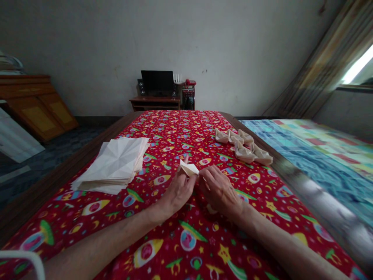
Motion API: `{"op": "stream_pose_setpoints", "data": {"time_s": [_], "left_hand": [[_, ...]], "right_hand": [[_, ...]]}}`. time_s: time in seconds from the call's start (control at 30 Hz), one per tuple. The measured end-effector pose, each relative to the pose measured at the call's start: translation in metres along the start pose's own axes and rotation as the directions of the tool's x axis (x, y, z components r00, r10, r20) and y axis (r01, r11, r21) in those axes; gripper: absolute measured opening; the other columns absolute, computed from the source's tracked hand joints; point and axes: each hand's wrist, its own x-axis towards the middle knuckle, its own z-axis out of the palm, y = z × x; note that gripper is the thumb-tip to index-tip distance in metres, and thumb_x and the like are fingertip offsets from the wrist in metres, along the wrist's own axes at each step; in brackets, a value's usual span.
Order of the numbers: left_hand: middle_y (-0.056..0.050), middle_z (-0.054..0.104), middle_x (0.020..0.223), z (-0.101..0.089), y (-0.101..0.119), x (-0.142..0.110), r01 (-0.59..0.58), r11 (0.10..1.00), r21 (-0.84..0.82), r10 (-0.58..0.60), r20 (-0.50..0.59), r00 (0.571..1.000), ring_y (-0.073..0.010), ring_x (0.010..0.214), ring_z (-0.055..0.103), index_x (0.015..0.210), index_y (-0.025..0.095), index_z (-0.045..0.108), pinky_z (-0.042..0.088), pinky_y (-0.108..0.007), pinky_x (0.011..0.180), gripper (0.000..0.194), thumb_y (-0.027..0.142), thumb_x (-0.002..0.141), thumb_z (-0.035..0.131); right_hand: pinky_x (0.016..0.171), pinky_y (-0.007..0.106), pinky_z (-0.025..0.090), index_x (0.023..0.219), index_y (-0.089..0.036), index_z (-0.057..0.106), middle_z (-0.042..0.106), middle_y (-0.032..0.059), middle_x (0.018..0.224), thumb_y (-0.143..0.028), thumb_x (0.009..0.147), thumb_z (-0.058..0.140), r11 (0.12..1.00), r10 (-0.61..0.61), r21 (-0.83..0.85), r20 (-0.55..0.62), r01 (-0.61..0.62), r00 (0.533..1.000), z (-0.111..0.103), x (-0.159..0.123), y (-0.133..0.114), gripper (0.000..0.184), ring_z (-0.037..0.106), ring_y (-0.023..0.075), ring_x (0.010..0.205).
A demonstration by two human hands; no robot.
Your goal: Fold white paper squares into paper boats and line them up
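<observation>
A small folded piece of cream paper (189,168) is held up between my two hands, just above the red patterned cloth. My left hand (181,187) grips it from the left and below, with the index finger behind it and the thumb at its near side. At the paper's right corner, the fingers of my right hand (219,187) are pinched together. To the left lies a stack of creased white paper sheets (118,157). Several folded paper boat shapes (244,151) sit in a cluster at the right.
The red cloth (186,237) covers a dark wooden table, whose edge (314,194) shows on the right. Beyond it is a bed with a blue patterned cover (279,155). A monitor (157,81) stands by the far wall, and a wooden cabinet (35,109) at left.
</observation>
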Motion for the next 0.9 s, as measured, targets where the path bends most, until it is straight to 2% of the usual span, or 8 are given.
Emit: {"op": "stream_pose_setpoints", "data": {"time_s": [0.17,0.3,0.4,0.47,0.57,0.7,0.8,0.9], "left_hand": [[-0.008,0.064,0.113,0.005,-0.007,0.007,-0.055,0.996,0.069,0.056,-0.013,0.998,-0.0208,0.111,0.055,0.127,0.016,0.049,0.038,-0.036,0.103,0.044,0.016,0.083,0.042],[-0.008,0.064,0.109,0.008,-0.008,0.007,-0.135,0.982,0.135,0.138,-0.016,0.990,-0.0212,0.105,0.058,0.125,0.017,0.050,0.041,-0.036,0.099,0.050,0.010,0.076,0.047],[-0.004,0.063,0.092,0.005,-0.007,0.008,-0.161,0.975,0.152,0.166,-0.020,0.986,-0.0164,0.083,0.061,0.128,0.018,0.046,0.049,-0.029,0.081,0.053,0.008,0.076,0.047],[0.002,0.057,0.075,0.000,-0.007,0.010,-0.156,0.970,0.187,0.167,-0.045,0.985,-0.0128,0.067,0.056,0.128,0.018,0.044,0.048,-0.024,0.069,0.053,0.008,0.077,0.048],[0.005,0.048,0.067,-0.006,-0.008,0.014,-0.171,0.957,0.235,0.195,-0.083,0.977,-0.0111,0.061,0.050,0.115,0.018,0.050,0.045,-0.022,0.063,0.043,0.006,0.074,0.052],[0.002,0.052,0.074,-0.009,-0.012,0.016,-0.228,0.922,0.314,0.260,-0.065,0.963,-0.0125,0.068,0.051,0.084,0.018,0.055,0.044,-0.023,0.066,0.020,0.003,0.071,0.056],[0.000,0.055,0.078,-0.007,-0.017,0.016,-0.232,0.914,0.332,0.270,-0.070,0.960,-0.0130,0.067,0.051,0.084,0.017,0.056,0.044,-0.024,0.065,0.013,0.008,0.075,0.058],[0.001,0.057,0.075,-0.005,-0.022,0.016,-0.230,0.925,0.303,0.245,-0.011,0.970,-0.0133,0.065,0.053,0.082,0.018,0.057,0.042,-0.023,0.062,0.002,0.017,0.080,0.056]], "right_hand": [[0.062,0.027,0.036,0.083,-0.017,0.053,0.058,0.0058,0.079,-0.022,0.088,0.046,0.990,0.103,-0.092,-0.008,-0.103,0.995,0.003,-0.001,0.000,0.010,0.050,0.0172,0.072],[0.057,0.026,0.032,0.096,-0.016,0.054,0.062,0.0056,0.080,-0.025,0.085,0.049,0.973,0.189,-0.150,0.068,-0.177,0.980,-0.001,0.002,0.002,0.014,0.055,0.0172,0.070],[0.054,0.024,0.030,0.095,-0.016,0.056,0.063,0.0037,0.073,-0.018,0.086,0.043,0.970,0.228,-0.102,0.074,-0.220,0.971,-0.003,0.002,0.009,0.015,0.055,0.0140,0.062],[0.053,0.023,0.029,0.094,-0.016,0.057,0.063,0.0028,0.069,-0.017,0.084,0.042,0.965,0.259,-0.054,0.057,-0.256,0.964,-0.002,0.001,0.013,0.018,0.053,0.0127,0.057],[0.051,0.022,0.028,0.092,-0.015,0.059,0.059,0.0003,0.062,-0.019,0.082,0.042,0.950,0.302,0.055,0.089,-0.307,0.949,-0.003,-0.001,0.016,0.020,0.050,0.0108,0.051],[0.051,0.021,0.028,0.078,-0.016,0.060,0.055,-0.0008,0.056,-0.020,0.083,0.042,0.925,0.332,0.134,0.177,-0.357,0.927,-0.005,-0.001,0.011,0.019,0.046,0.0092,0.048],[0.051,0.020,0.028,0.072,-0.016,0.061,0.054,-0.0011,0.054,-0.019,0.083,0.043,0.895,0.370,0.198,0.173,-0.400,0.913,-0.005,0.000,0.006,0.022,0.045,0.0086,0.048],[0.051,0.019,0.030,0.076,-0.015,0.064,0.055,-0.0013,0.056,-0.017,0.081,0.043,0.866,0.387,0.275,0.161,-0.418,0.908,-0.003,0.001,0.003,0.022,0.046,0.0083,0.049]]}}
